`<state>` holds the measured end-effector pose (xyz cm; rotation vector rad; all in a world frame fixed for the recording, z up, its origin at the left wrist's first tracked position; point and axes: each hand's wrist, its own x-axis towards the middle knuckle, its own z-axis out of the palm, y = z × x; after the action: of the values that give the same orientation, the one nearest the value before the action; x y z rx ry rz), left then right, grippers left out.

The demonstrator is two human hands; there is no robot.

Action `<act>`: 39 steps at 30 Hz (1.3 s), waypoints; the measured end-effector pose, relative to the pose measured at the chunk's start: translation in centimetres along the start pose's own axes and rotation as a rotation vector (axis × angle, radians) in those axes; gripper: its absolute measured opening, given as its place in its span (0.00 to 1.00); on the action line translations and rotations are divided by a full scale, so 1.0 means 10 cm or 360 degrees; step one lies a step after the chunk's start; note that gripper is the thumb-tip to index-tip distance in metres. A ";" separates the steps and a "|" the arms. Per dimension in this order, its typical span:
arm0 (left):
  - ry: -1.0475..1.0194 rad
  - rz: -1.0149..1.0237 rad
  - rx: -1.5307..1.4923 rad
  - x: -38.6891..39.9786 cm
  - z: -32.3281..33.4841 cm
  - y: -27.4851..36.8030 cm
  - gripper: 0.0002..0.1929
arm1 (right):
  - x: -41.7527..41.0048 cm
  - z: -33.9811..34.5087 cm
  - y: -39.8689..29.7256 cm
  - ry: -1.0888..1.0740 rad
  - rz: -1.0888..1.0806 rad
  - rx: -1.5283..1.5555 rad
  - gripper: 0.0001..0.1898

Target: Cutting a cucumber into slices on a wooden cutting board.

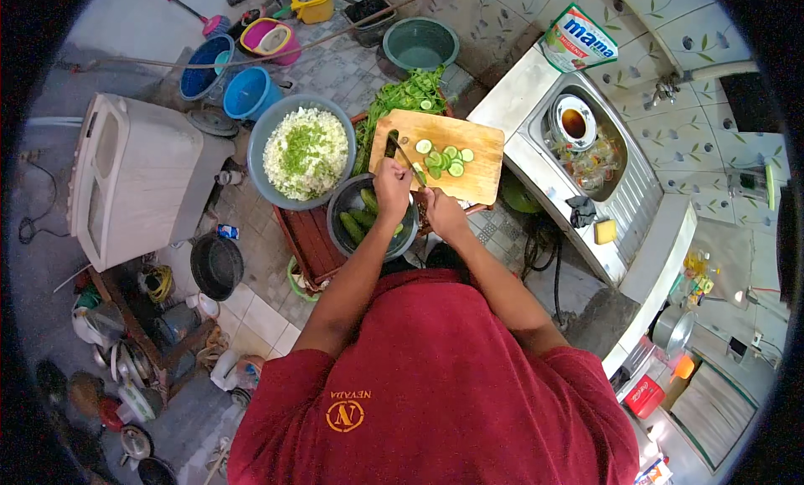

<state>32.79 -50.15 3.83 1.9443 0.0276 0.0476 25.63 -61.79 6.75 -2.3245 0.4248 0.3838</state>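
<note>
My right hand (443, 212) grips the handle of a knife (407, 161), whose blade lies slanted over a wooden cutting board (480, 177). At the board's near left edge, my left hand (392, 186) is closed by the blade; a cucumber piece (419, 174) shows just beside the fingers, and whether they hold it is hidden. Cucumber slices (447, 159) are scattered on the board. Below my left hand, whole cucumbers (353, 227) lie in a dark grey bowl (335, 203). A large grey-blue basin (256, 158) of chopped white vegetable topped with shredded green stands on the left.
Leafy greens (411, 90) lie behind the board. A reddish-brown crate (301, 240) is under the basin. On the right, a steel sink (641, 202) holds plates and glasses, with a yellow sponge (605, 232) alongside. Buckets (251, 92) stand on the floor at the back left.
</note>
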 end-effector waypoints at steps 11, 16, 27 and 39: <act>-0.0140 0.0240 0.0045 -0.04 -0.10 0.25 0.09 | 0.01 -0.06 0.04 0.0000 -0.0064 0.0036 0.25; -0.0414 0.0121 0.0471 -0.03 -0.05 0.48 0.13 | 0.05 0.06 0.11 0.0074 -0.0189 -0.0005 0.22; -0.0761 0.0113 0.0182 0.22 0.13 0.72 0.09 | -0.04 -0.08 0.01 0.0022 -0.0130 -0.0005 0.23; -0.0163 0.0385 0.0449 0.45 -0.49 0.16 0.06 | 0.02 -0.12 0.07 -0.0090 -0.0002 0.0439 0.30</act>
<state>37.01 -46.03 7.18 2.2203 -0.2827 0.1090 25.70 -63.16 6.99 -2.0413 0.4208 0.3653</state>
